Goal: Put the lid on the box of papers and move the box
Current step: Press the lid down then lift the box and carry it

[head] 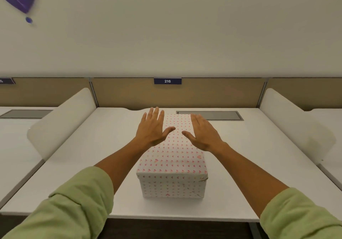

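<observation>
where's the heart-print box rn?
Head view: the heart-print box sits lid-on at the centre of the white desk, below the 216 sign, with the left hand and right hand open above its far end.

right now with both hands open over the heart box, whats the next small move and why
Probably bring both hands down and outward to grip the box's long sides. The lid already appears to sit closed on the box, and the left hand and right hand are spread flat above its far end, holding nothing. So the step left looks like moving it across the desk.
</observation>
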